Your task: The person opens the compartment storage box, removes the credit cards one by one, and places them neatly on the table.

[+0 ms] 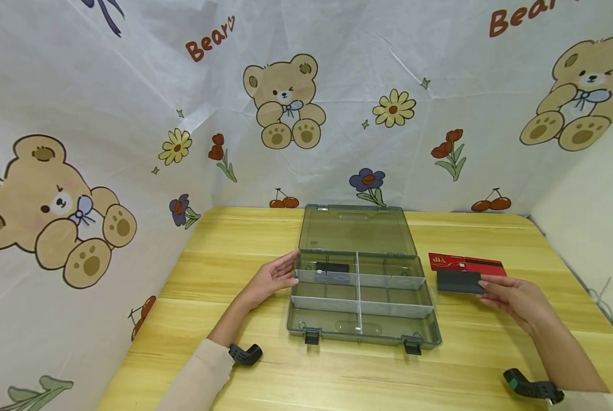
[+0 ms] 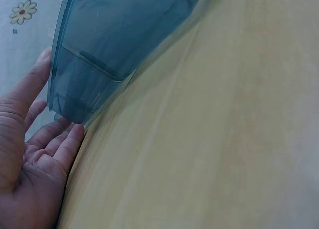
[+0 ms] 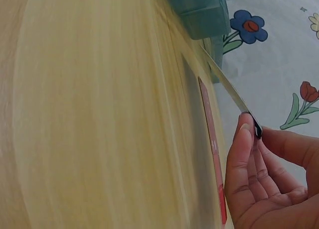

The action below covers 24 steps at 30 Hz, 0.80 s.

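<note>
An open plastic organizer box (image 1: 360,337), smoky and see-through, lies on the table with its lid folded back. My left hand (image 1: 269,281) is at the box's left side, fingers relaxed; in the left wrist view the thumb is along the rim and the fingertips lie by the lower corner. A black card (image 1: 458,282) is pinched between the thumb and fingers of my right hand (image 1: 519,299), to the right of the box. In the right wrist view the card (image 3: 227,82) shows nearly edge-on, raised above the table. Just behind it lie red cards (image 1: 483,266), one printed VIP.
White dividers (image 1: 394,308) split the box into several compartments. A small black object (image 1: 333,267) lies in the back left one. Two dark latches (image 1: 311,336) stick out at the front. A bear-printed cloth (image 1: 337,114) hangs behind the table (image 1: 337,377).
</note>
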### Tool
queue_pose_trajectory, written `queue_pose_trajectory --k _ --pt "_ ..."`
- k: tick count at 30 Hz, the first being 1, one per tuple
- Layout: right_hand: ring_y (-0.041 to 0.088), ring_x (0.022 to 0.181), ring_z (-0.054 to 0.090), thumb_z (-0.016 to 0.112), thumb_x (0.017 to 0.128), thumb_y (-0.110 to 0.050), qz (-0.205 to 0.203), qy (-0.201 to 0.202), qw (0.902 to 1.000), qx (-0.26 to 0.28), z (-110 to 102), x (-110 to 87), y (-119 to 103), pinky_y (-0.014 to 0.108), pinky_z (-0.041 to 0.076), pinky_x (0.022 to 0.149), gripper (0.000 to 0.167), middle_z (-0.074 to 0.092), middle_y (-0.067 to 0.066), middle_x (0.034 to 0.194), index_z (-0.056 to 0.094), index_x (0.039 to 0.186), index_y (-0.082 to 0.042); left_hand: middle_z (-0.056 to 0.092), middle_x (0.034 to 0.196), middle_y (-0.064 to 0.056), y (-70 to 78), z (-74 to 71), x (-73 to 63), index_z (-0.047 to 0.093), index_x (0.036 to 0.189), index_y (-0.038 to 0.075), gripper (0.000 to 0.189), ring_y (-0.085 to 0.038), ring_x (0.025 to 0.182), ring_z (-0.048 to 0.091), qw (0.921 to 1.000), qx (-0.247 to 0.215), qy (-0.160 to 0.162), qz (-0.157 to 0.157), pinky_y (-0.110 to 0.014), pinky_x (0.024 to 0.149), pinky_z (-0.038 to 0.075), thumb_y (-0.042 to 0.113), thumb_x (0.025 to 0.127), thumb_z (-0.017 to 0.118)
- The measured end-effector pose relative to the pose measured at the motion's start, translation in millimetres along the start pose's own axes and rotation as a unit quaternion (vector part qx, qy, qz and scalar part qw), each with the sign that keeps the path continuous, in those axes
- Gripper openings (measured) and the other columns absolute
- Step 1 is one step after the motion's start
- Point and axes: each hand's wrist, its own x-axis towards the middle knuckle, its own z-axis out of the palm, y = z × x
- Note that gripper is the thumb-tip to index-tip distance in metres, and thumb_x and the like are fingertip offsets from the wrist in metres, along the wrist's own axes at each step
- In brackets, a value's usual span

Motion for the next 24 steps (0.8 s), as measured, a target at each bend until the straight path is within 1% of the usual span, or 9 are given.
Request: queue_pose_trajectory --k 5,11,18,24 --pt "0.021 0.082 0.075 0.057 0.104 -0.003 0.003 -0.009 1.0000 0.001 -2.8 3.9 2.0 0.030 0.064 0.075 0.028 0.076 0.000 0.095 0.081 0.099 -0.015 0.032 0.164 -0.004 -0.7 -0.7 0.6 0.034 0.160 0.016 0.075 -0.025 0.149 0.033 1.0000 0.000 0.000 0.000 -0.030 0.116 0.038 0.011 0.095 0.073" --pt "0.019 0.084 0.075 0.055 0.105 -0.005 0.012 -0.015 0.9996 -0.019 -3.0 6.7 5.0 0.031 0.064 0.075 0.029 0.076 -0.003 0.097 0.081 0.099 -0.019 0.031 0.164 -0.007 -0.9 -0.5 0.3 0.033 0.160 0.014 0.075 -0.028 0.150 0.031 1.0000 -0.001 -0.001 0.001 -0.032 0.117 0.037 0.009 0.096 0.071" --pt "0.018 0.084 0.075 0.056 0.105 -0.010 0.037 -0.004 0.9980 -0.052 -1.7 8.1 7.0 0.031 0.064 0.075 0.029 0.076 -0.005 0.096 0.080 0.098 -0.026 0.031 0.164 -0.006 -2.0 -0.4 0.3 0.034 0.160 0.014 0.073 -0.028 0.150 0.031 1.0000 -0.004 0.001 -0.003 -0.031 0.117 0.037 0.008 0.097 0.070" --pt "0.016 0.082 0.074 0.055 0.106 -0.013 0.043 0.003 0.9960 -0.078 -3.2 9.2 8.8 0.028 0.064 0.073 0.030 0.076 -0.007 0.094 0.079 0.096 -0.030 0.030 0.165 -0.007 -1.3 -0.6 0.4 0.033 0.160 0.014 0.074 -0.028 0.150 0.030 1.0000 -0.004 -0.002 -0.001 -0.031 0.117 0.036 0.008 0.096 0.071"
